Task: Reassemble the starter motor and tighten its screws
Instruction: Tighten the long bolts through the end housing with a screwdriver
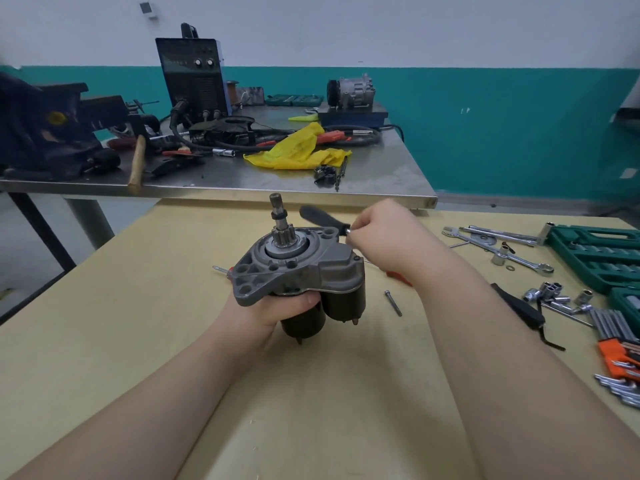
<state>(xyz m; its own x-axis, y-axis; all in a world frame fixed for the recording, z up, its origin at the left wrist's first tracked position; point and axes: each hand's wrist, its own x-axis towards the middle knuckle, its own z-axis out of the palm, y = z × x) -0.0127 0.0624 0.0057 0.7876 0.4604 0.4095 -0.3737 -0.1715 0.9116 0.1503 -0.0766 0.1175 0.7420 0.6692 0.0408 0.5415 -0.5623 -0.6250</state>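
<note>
Starter motor [298,268]: held above the near wooden desk [138,341], pinion shaft [280,220] pointing up and away, grey nose housing uppermost, two dark cylinders hanging below.
Left hand [277,308]: grip closed round the motor from beneath, fingers curled under the housing flange; it carries the whole weight.
Right hand [384,237]: grip pinched on a small tool at the housing's far right corner; a black handle [320,218] juts left from the fingers and is blurred. Whether the tip is seated in a screw head cannot be told.
Step in hand, as judged: driving or starting a housing screw at that corner.
Loose bolt [393,303]: lies on the desk just right of the motor, not yet fitted.
Red-handled tool [398,277]: on the desk behind the right wrist, mostly hidden.
Right of desk: spanners [498,252], loose sockets [554,296], green socket case [595,251], hex keys in an orange holder [620,355].
Far steel desk [381,174]: welder [190,77], yellow cloth [298,147], hammer [136,164], compressor [349,90], vise [52,129].
Risk 1: cross-threading, if the screw is turned while the motor is tilted in an unsupported hand.
Risk 2: tool slipping off the head and rounding it, since the motor is not clamped.
Risk 3: uneven seating of the housing, if one corner is tightened fully while the bolt on the desk remains out.
Risk 4: the motor dropping, should the left grip loosen under torque.
</note>
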